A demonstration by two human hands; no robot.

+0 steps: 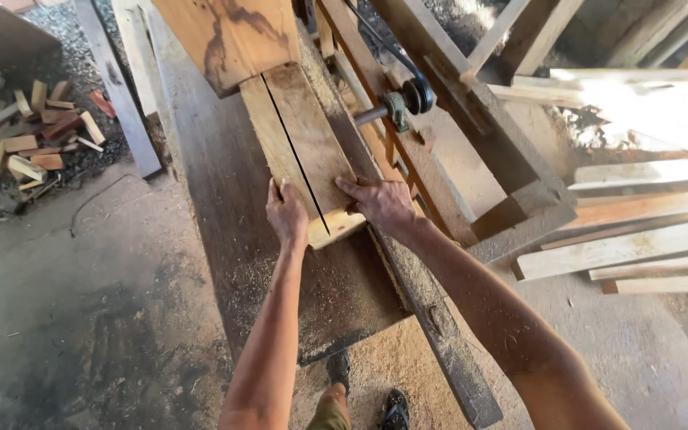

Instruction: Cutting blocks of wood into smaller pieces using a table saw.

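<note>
Sawdusty saw table, split plank under left hand and right hand, both pressing flat

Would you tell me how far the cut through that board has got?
Done: a dark slit runs nearly the whole board. In hand: left hand and right hand press its near end on the saw table. Left: the short uncut near end.
</note>
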